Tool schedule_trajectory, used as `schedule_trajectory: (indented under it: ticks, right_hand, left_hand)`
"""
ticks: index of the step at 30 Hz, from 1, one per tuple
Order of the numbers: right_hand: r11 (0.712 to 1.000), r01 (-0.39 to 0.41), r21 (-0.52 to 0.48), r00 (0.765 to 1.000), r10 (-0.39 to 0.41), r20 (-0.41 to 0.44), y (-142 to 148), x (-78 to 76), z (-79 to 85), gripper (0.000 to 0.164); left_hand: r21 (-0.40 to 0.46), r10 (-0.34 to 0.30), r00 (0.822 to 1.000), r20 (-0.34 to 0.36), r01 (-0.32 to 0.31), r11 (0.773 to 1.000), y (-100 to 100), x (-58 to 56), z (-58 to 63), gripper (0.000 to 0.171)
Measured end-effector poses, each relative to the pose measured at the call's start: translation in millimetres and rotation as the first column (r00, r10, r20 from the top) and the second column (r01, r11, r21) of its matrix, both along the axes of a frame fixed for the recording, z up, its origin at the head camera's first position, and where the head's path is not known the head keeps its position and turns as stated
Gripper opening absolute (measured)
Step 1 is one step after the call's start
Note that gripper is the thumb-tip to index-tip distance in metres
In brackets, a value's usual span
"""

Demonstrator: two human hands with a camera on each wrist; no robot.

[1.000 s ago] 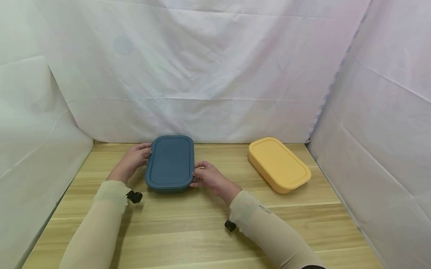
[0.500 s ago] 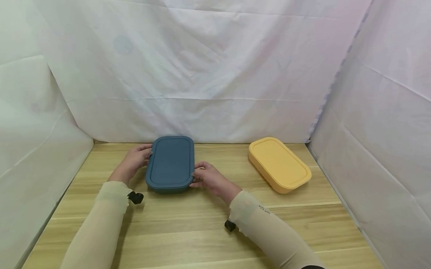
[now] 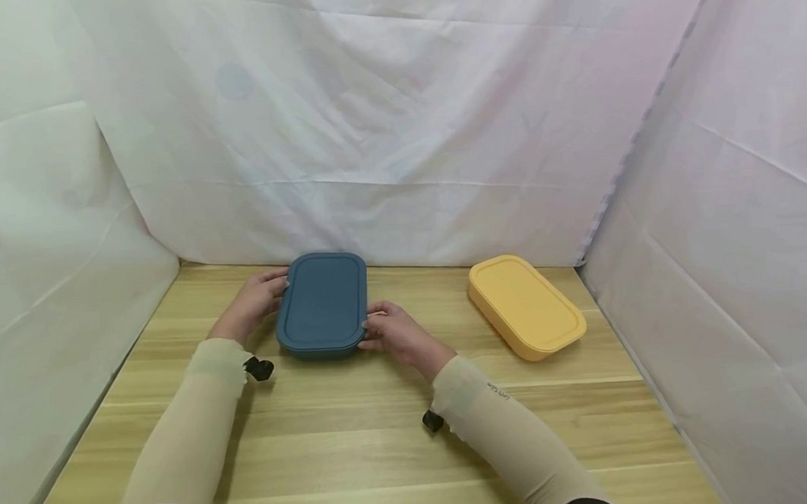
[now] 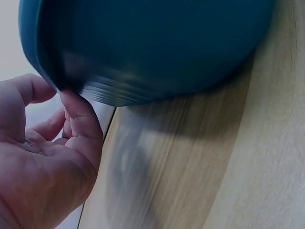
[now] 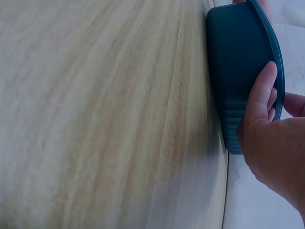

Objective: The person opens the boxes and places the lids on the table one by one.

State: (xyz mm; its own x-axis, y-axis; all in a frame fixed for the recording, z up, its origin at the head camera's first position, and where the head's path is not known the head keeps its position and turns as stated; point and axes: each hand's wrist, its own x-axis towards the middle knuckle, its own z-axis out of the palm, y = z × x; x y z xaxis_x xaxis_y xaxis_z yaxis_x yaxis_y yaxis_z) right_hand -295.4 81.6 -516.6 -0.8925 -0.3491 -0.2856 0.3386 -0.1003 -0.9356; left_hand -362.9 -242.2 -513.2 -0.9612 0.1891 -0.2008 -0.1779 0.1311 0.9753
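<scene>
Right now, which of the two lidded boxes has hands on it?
The dark blue box, with the left hand and right hand at its opposite sides; the yellow box, off to the right, is untouched.

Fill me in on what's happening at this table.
A person's left hand and right hand grip the edges of a dark blue, rounded rectangular, plastic-looking box from opposite sides. Its lid is on. A yellow box, likewise rounded, plastic-looking and lidded, sits untouched toward the person's right on the light wood-grain table.
</scene>
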Motion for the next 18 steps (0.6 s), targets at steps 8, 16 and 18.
schedule_trajectory:
  ticks: [8, 16, 18]
  right_hand:
    - [0.999, -0.006, 0.035, 1.000, 0.007, -0.021, 0, -0.7, -0.4, 0.029]
    - [0.939, 0.064, 0.338, 0.986, -0.008, -0.166, -9, 7.6, 11.2, 0.046]
    - [0.875, 0.095, 0.475, 0.968, 0.031, -0.251, -14, 11.2, 14.6, 0.060]
  left_hand:
    - [0.017, 0.003, 1.000, 0.011, -0.003, 1.000, 0, -1.6, -1.5, 0.055]
    - [0.044, 0.031, 0.999, 0.031, -0.033, 0.999, 3, 1.1, 6.0, 0.054]
    - [0.054, 0.032, 0.999, 0.039, -0.034, 0.998, 3, 3.6, 10.6, 0.055]
